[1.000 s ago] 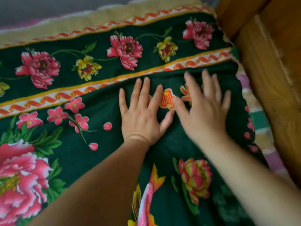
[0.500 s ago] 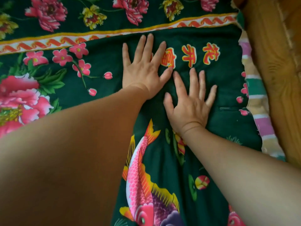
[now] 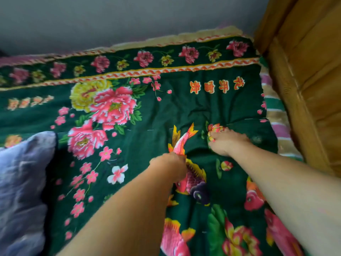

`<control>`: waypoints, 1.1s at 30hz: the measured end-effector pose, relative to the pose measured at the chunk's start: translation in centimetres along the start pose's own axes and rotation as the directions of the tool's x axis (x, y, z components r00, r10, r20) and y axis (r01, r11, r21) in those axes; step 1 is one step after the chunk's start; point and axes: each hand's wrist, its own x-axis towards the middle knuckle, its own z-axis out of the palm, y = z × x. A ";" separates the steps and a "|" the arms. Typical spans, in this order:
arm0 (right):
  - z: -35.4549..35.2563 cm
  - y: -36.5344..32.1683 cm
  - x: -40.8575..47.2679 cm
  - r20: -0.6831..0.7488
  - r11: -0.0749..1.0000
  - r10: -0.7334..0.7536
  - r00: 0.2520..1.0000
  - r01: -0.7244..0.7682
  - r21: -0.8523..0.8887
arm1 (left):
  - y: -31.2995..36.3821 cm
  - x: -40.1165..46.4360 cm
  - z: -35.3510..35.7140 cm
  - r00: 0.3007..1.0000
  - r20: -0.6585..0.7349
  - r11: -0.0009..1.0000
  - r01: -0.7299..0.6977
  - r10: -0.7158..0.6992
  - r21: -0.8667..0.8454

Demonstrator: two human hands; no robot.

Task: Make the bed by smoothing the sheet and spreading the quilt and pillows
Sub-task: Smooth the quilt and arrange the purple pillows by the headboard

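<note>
Green cloth in the left hand: fingers curled shut, pinching a fold of the quilt on the printed fish; fingertips hidden under the knuckles
Right hand: clenched too, gripping a bunch of the quilt at a pink and yellow lotus bud; creases fan outward from this grip
Forearms: both bare, running in from the lower edge, shoulders cut off
Hard to make out: how much cloth each fist holds; the whole picture is motion-blurred, worst along the left side
Quilt: dark green, printed with large pink and yellow peonies, small pink blossoms, fish and lotus, four orange-and-yellow characters near the far right corner, a red wave band and a row of flowers along the far edge; it lies spread over the bed, rumpled between and above the two hands, flatter to the left
Quilt's near part: cut off by the lower edge
Striped sheet: pink, green, tan and white bands showing only as a strip beside the quilt's right edge
Wooden bed frame: just right of the strip, partly out of view
Pillow: pale lavender, blurred, resting on the quilt at lower left, cut off by the edge
Wall: plain grey beyond the far edge
</note>
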 end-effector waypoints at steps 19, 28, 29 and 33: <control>3.9 -16.4 -24.2 -0.113 0.855 -0.434 0.894 0.448 0.260 | -12.1 -24.1 6.1 0.953 -0.225 0.902 0.092 -0.202 -0.422; 10.1 -33.0 -34.0 -0.033 0.815 -0.553 0.833 0.549 0.184 | -30.7 -34.9 16.7 0.733 -0.410 0.789 0.278 -0.542 -0.547; 10.9 -35.3 -35.4 -0.031 0.800 -0.578 0.815 0.574 0.176 | -32.8 -36.4 17.7 0.671 -0.454 0.781 0.318 -0.586 -0.538; 12.9 -41.4 -39.9 0.010 0.744 -0.665 0.747 0.660 0.103 | -39.7 -40.3 21.5 0.406 -0.457 0.610 0.484 -0.791 -0.627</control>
